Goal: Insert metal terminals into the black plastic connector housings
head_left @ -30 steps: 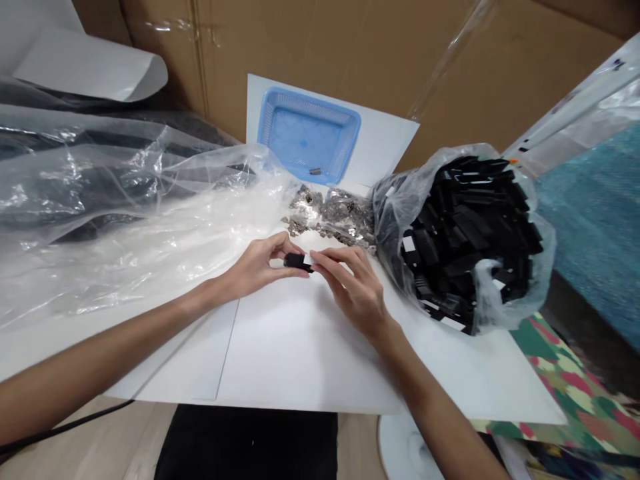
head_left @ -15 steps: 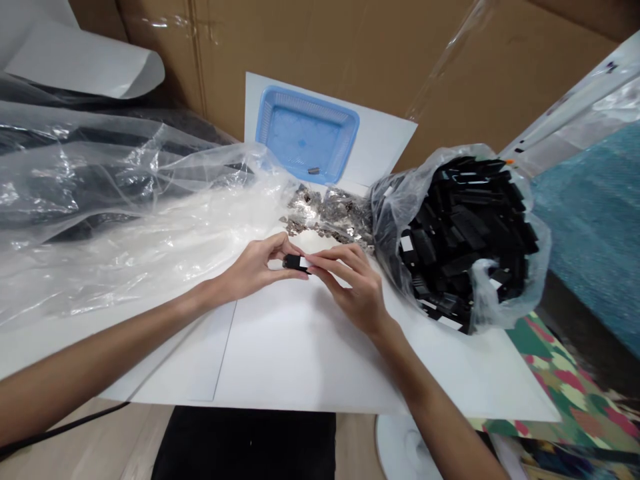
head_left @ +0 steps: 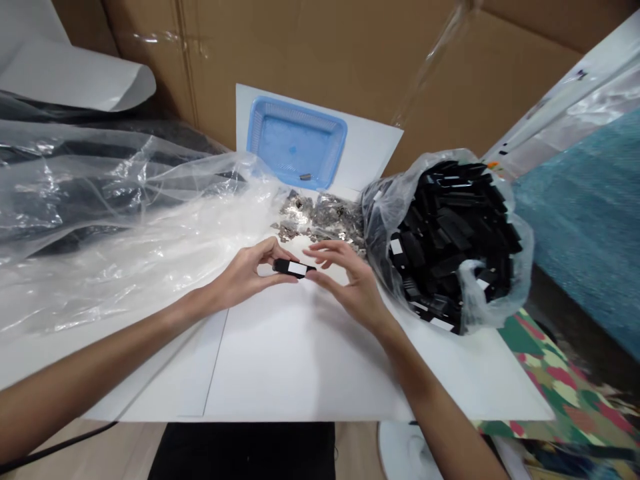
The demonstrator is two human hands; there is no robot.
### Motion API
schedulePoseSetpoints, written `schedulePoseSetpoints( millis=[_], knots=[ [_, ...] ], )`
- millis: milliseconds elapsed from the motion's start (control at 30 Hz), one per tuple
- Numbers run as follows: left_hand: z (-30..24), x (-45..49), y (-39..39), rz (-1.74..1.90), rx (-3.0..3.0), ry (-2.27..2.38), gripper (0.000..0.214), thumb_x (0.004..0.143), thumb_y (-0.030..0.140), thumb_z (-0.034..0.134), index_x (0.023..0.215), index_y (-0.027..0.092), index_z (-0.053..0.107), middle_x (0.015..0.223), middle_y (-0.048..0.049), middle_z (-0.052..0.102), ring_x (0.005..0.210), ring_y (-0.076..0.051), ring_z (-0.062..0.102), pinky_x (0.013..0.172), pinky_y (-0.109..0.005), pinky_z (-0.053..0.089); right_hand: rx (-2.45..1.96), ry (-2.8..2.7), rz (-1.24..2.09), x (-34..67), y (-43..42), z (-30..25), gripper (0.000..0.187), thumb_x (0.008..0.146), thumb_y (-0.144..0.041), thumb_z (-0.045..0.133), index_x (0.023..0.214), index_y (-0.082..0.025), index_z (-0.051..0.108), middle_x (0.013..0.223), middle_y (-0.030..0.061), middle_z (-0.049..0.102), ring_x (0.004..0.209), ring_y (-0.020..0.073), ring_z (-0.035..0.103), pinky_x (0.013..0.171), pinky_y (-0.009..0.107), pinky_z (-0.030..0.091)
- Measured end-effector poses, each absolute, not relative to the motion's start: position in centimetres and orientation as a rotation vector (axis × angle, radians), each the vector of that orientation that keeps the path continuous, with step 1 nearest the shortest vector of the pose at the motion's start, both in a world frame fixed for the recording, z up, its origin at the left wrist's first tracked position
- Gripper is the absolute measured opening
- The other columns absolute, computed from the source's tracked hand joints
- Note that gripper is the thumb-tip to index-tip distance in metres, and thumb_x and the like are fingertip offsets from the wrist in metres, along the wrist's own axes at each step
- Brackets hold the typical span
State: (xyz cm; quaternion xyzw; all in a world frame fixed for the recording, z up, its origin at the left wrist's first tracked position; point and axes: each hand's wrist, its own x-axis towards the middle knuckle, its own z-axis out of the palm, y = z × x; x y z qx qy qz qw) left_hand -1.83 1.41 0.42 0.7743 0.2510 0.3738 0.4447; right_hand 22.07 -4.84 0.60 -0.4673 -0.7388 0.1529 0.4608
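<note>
In the head view, a black piece (head_left: 281, 266) is held above the table (head_left: 275, 360), pinched at its left end between the thumb and fingers of the left hand (head_left: 243, 275). A white label (head_left: 297, 269) is turned upward, and the grip is probably kept to that end so the label is left uncovered. The right hand (head_left: 357, 283) is opened, its fingers spread above the piece, its thumb tip at the right end. Small metal parts (head_left: 333, 213) are heaped just beyond, presumably for easy reach, and a clear bag (head_left: 520, 267) of black pieces (head_left: 453, 227) is stood at the right. The table is surfaced in white, backed by cardboard (head_left: 300, 47), with a blue basket (head_left: 295, 140) placed near it and plastic sheeting (head_left: 150, 227) spread leftward. Pale floor (head_left: 115, 453) is seen below.
</note>
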Motion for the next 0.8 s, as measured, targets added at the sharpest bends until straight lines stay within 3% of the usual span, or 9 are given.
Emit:
schedulePoseSetpoints(
  millis=[200,433,600,800],
  knots=[
    [1.0,-2.0,1.6,0.945,2.121,0.585,0.030,0.096,0.039,0.079,0.122,0.023,0.078,0.116,-0.0091,0.081,0.103,-0.022,0.075,0.093,-0.034,0.059,-1.594,-1.610,0.110,26.6,-2.4,-2.0,0.028,0.102,-0.041,0.060,0.101,-0.017,0.075,0.101,0.0101,0.070,0.074,0.0207,0.066,0.075,0.040,0.060],
    [1.1,-2.1,1.6,1.092,2.226,0.604,0.031,0.089,0.036,0.086,0.119,0.030,0.082,0.113,-0.0059,0.083,0.098,-0.023,0.070,0.090,-0.037,0.059,-1.781,-1.614,-0.062,26.7,-3.0,-2.5,0.017,0.098,-0.037,0.064,0.097,-0.020,0.066,0.094,0.0085,0.070,0.074,0.0232,0.063,0.072,0.038,0.053],
    [1.4,-2.1,1.2,1.189,2.265,0.620,0.032,0.088,0.030,0.088,0.120,0.031,0.082,0.112,-0.0036,0.083,0.099,-0.021,0.064,0.090,-0.033,0.058,-1.988,-1.735,-0.113,26.1,-3.6,-2.0,0.014,0.099,-0.025,0.061,0.092,-0.021,0.072,0.097,0.0091,0.074,0.076,0.0229,0.067,0.068,0.034,0.046],
    [1.6,-1.9,0.8,1.202,2.274,0.615,0.030,0.088,0.026,0.086,0.118,0.030,0.082,0.110,-0.0034,0.083,0.098,-0.021,0.063,0.089,-0.034,0.058,-2.038,-1.711,-0.111,25.6,-3.2,-1.9,0.017,0.102,-0.027,0.062,0.095,-0.022,0.076,0.103,0.0102,0.075,0.080,0.0239,0.071,0.066,0.033,0.046]
  ],
)
